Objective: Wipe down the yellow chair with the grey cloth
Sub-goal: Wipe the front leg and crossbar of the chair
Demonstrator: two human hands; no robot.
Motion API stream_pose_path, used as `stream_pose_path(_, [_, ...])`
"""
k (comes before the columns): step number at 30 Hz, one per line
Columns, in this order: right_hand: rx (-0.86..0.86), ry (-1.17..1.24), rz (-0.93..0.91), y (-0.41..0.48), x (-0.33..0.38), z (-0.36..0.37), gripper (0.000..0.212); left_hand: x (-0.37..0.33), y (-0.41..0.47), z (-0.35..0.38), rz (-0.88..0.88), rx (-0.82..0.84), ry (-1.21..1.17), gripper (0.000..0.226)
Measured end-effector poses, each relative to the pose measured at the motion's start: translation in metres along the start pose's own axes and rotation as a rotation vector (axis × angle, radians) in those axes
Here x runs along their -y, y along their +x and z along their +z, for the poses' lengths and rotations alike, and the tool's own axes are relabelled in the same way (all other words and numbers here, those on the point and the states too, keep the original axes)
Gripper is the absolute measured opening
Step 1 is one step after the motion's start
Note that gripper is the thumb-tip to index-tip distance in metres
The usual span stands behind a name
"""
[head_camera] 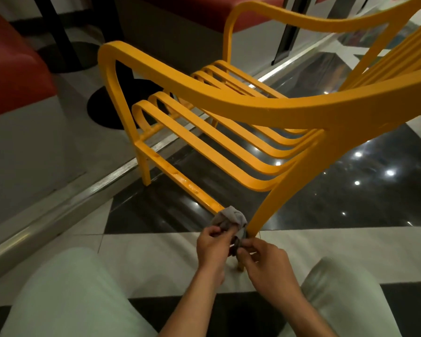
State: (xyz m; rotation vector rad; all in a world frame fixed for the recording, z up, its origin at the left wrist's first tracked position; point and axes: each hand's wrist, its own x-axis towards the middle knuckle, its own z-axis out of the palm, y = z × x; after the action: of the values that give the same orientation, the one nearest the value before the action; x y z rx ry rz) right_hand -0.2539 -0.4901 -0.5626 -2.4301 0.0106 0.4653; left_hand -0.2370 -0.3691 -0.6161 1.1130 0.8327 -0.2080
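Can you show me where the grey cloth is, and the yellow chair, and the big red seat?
grey cloth [231, 218], head view, on the bunched top fold.
yellow chair [229, 98], head view, on the near armrest.
red seat [12, 76], head view, on its padded side at far left.

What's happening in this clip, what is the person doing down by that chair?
A person crouches beside a yellow chair and works a grey cloth at the bottom of its near rear leg, where the low side rail meets it. The left hand and right hand both grip the bunched cloth, which seems wrapped around the leg. The rail looks wet and shiny further along. A red seat stands to the left, on the tiled floor.
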Motion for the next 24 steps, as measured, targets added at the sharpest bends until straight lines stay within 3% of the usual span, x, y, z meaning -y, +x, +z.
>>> stream_pose_path(2, [0.023,-0.042,0.004,0.002,-0.004,-0.003,0.014,-0.002,0.003,0.009,-0.092,0.067,-0.048,0.035])
stream_pose_path(5, [-0.079,-0.131,0.085,0.005,-0.006,-0.018,0.006,-0.01,0.006,0.022,-0.164,0.122,-0.063,0.03])
stream_pose_path(8, [-0.231,-0.064,0.112,0.004,0.001,-0.035,0.047,-0.022,0.004,0.037,-0.208,0.074,-0.025,0.024])
stream_pose_path(10, [-0.268,-0.012,0.052,0.005,0.008,-0.038,0.063,-0.021,0.006,0.043,-0.248,0.047,-0.014,0.028])
stream_pose_path(12, [-0.283,0.01,-0.018,0.009,0.011,-0.035,0.062,-0.018,0.008,0.044,-0.23,-0.025,0.094,0.058])
stream_pose_path(14, [-0.303,0.017,-0.065,0.015,0.011,-0.029,0.05,0.001,0.026,0.033,-0.135,-0.139,0.295,0.117])
stream_pose_path(16, [-0.314,0.043,-0.074,0.02,0.011,-0.025,0.037,0.004,0.027,0.016,-0.032,-0.22,0.337,0.139])
stream_pose_path(20, [-0.308,0.055,-0.075,0.023,0.011,-0.021,0.029,-0.004,0.024,-0.002,0.021,-0.177,0.322,0.109])
stream_pose_path(24, [-0.3,0.041,-0.076,0.023,0.007,-0.019,0.03,-0.004,0.019,-0.001,-0.177,-0.07,0.096,0.059])
